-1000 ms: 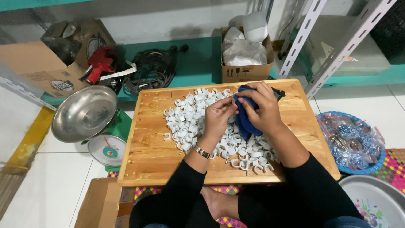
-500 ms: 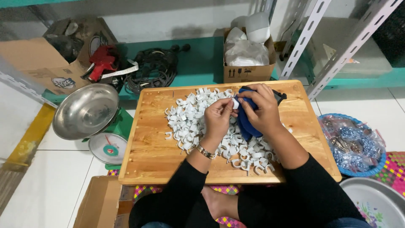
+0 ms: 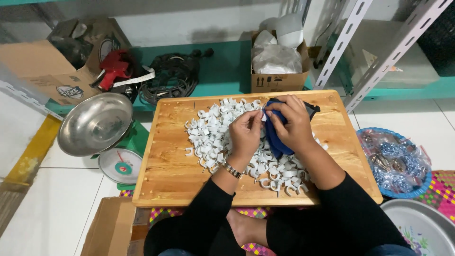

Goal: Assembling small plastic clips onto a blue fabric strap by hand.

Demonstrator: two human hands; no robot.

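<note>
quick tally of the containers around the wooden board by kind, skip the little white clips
Cardboard boxes: 3 — large brown box, small box of white bags, open box at the near edge
Round metal scale pan: 1
Blue plastic basket of shiny packets: 1
Floral enamel basin: 1
Total: 6
</note>
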